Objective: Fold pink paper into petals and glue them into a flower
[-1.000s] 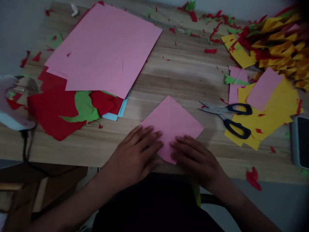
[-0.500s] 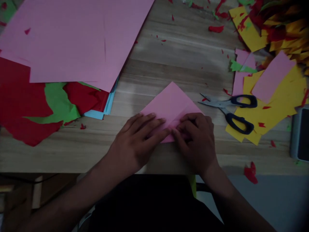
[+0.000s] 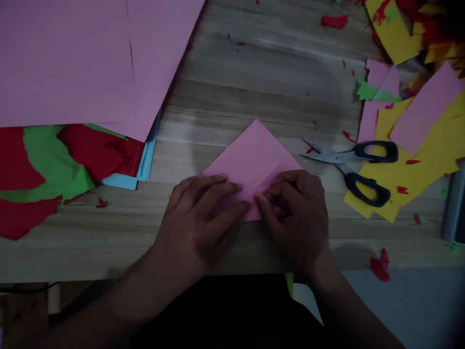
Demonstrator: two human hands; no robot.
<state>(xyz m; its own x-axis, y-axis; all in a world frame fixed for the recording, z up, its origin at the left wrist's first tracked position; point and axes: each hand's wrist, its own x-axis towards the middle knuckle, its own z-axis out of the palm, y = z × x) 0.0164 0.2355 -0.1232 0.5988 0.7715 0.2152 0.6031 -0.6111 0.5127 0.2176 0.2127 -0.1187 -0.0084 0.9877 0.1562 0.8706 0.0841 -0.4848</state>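
Note:
A small folded piece of pink paper (image 3: pixel 256 150) lies at the table's near edge, one corner pointing away from me. My left hand (image 3: pixel 194 220) rests on its left side, fingers spread and laid over the surface. On the right side my right hand (image 3: pixel 300 213) is curled, thumb and fingers pinching the paper near its lower middle. A diagonal crease or flap edge shows beside those fingers; the part beneath both hands is hidden. Scissors (image 3: pixel 343 157) with dark handles lie to the right, blades parted and untouched.
Large pink sheets (image 3: pixel 90 63) cover the far left, over red paper (image 3: pixel 22 218), green paper (image 3: pixel 54 155) and blue paper (image 3: pixel 121 181). Yellow paper (image 3: pixel 410 174) and a pink strip (image 3: pixel 426 109) lie right. A grey-edged device (image 3: pixel 450 208) sits at the right edge.
My left thumb and fingers have drawn slightly left, away from my right hand, which keeps its pinch on the pink paper. The view has shifted a little.

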